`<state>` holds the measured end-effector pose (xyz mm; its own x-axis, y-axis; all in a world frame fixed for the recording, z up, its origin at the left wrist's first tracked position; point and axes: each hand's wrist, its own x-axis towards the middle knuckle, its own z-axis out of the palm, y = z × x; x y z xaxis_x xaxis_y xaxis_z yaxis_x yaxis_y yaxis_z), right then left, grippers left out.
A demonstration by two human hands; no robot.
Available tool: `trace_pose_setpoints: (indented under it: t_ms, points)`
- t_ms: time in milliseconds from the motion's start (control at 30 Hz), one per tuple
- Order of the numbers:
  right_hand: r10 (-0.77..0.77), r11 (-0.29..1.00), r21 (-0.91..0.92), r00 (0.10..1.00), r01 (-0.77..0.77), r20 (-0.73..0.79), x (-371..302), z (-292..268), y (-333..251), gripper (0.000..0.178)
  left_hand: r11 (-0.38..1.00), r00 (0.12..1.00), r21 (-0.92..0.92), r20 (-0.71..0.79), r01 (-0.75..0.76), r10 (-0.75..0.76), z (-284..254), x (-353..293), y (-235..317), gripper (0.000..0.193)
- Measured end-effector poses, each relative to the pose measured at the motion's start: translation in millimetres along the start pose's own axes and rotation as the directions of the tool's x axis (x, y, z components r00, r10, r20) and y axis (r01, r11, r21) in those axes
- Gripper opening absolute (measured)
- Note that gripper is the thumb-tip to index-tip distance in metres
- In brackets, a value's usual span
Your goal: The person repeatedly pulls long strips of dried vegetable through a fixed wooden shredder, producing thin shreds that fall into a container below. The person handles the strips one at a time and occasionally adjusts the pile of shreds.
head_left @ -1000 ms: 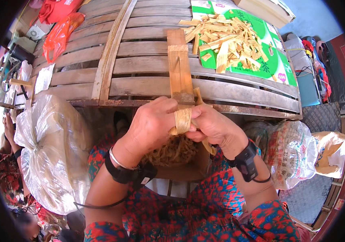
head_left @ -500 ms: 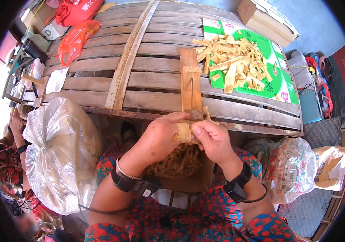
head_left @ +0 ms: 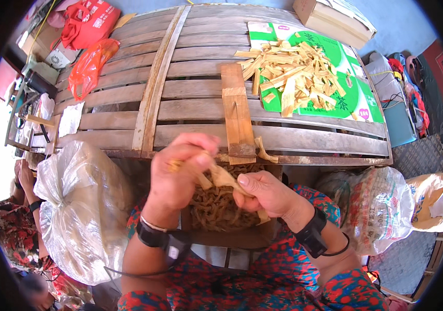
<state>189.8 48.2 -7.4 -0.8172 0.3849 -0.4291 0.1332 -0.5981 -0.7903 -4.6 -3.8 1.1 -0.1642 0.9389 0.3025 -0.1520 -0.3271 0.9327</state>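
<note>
Both hands work just in front of the slatted wooden table point(head_left: 304, 140): the left hand point(head_left: 177, 173) has its grip clenched on one end of a pale bamboo strip point(head_left: 221, 177), and the right hand point(head_left: 265, 193) is grasping the other end. The strip hangs above a box of tan shavings point(head_left: 219, 207), below a wooden block point(head_left: 237, 114) lying on the table.

My sleeves point(head_left: 335, 290) are red with blue and green flowers, my wristbands point(head_left: 312, 233) black; the strip point(head_left: 221, 176) is tan, the sheet point(head_left: 356, 88) green, the bag point(head_left: 89, 20) red.
</note>
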Motion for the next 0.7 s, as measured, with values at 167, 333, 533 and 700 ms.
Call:
trace_pose_setpoints:
  t_ms: [167, 333, 533, 700]
  points:
    - [-0.033, 0.971, 0.240, 0.998, 0.020, 0.048, -0.8, -0.7, -2.0, 0.053, 0.981, 0.984, 0.103, -0.088, 0.164, -0.155, -6.8, 2.3, 6.0, 0.021]
    - [0.087, 0.982, 0.169, 0.996, -0.085, -0.003, 3.9, -0.3, -4.0, 0.048, 0.785, 0.788, -0.077, 0.104, 0.615, -0.607, -0.1, 1.3, 6.5, 0.031]
    - [0.060, 0.992, 0.114, 0.997, -0.055, -0.044, -3.2, -1.7, -3.7, 0.044, 0.809, 0.817, -0.170, -0.035, 0.563, -0.576, 7.5, -2.7, 0.6, 0.012]
    - [-0.332, 0.824, 0.469, 0.942, 0.318, -0.055, 1.8, -14.1, -7.0, 0.043, 0.844, 0.849, -0.096, 0.034, 0.527, -0.527, 24.4, -7.5, -15.1, 0.043]
